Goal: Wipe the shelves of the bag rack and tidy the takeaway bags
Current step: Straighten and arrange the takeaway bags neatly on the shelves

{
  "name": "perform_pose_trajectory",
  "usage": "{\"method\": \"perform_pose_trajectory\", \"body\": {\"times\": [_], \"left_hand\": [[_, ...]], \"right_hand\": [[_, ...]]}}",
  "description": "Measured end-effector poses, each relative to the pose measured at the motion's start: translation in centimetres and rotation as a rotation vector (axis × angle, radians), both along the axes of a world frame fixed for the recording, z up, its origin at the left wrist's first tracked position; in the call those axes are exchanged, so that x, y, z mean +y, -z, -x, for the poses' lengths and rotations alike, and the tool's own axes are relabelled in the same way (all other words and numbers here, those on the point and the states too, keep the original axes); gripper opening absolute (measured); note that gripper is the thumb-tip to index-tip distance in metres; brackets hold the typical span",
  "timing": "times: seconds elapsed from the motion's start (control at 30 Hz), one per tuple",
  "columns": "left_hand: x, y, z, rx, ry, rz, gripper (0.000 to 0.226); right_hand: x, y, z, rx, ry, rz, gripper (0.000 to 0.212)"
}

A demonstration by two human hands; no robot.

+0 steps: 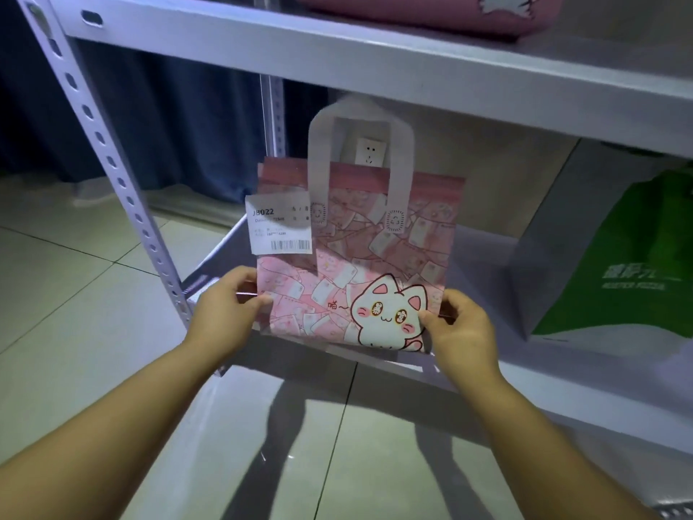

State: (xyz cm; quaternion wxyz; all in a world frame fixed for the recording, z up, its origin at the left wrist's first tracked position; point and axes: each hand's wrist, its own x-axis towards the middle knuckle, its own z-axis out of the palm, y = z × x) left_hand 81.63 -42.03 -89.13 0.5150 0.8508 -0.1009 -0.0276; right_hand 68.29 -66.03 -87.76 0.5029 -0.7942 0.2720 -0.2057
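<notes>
A pink takeaway bag [360, 264] with a white cat print, white handles and a white receipt label stands upright at the front of the lower shelf [562, 373] of the white metal rack. My left hand [228, 313] pinches the bag's lower left edge, thumb on its front. My right hand [461, 332] pinches its lower right edge. A green and grey bag [615, 264] leans on the same shelf to the right. Another pink bag [431, 13] lies on the upper shelf [337, 58]. No cloth is in sight.
The rack's perforated upright post [108, 159] runs down on the left. A wall socket [371, 150] shows behind the bag's handles. Dark blue curtains [168, 125] hang behind on the left. Glossy floor tiles [93, 332] lie below and to the left.
</notes>
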Motion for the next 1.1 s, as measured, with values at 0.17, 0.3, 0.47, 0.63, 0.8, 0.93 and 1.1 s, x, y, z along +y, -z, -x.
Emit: {"method": "perform_pose_trajectory", "body": {"times": [0.17,0.3,0.47,0.63,0.8,0.93,1.1], "left_hand": [[-1.4,2.0,-2.0,-0.006,-0.022,0.022,0.027],[-2.0,2.5,-3.3,-0.042,-0.079,0.017,0.016],[-2.6,2.6,-4.3,0.004,-0.068,-0.051,0.024],[-2.3,2.2,-4.0,0.041,0.000,-0.069,0.038],[-1.9,1.1,-2.3,-0.020,-0.080,-0.149,0.054],[-2.0,-1.0,0.7,-0.092,-0.067,-0.159,0.042],[-5.0,-3.7,6.9,-0.041,0.046,-0.066,0.023]], "right_hand": [[-0.4,1.4,-1.7,0.090,0.102,0.039,0.021],[-0.5,1.9,-2.7,0.098,0.133,0.042,0.012],[0.0,2.3,-3.6,0.089,0.145,-0.002,0.006],[0.0,2.2,-3.6,0.057,0.144,-0.036,0.011],[0.2,1.1,-2.7,0.043,0.139,-0.066,0.012],[-0.4,-0.6,0.3,-0.035,0.115,-0.081,0.019],[-3.2,-3.1,5.4,-0.057,0.086,-0.071,0.006]]}}
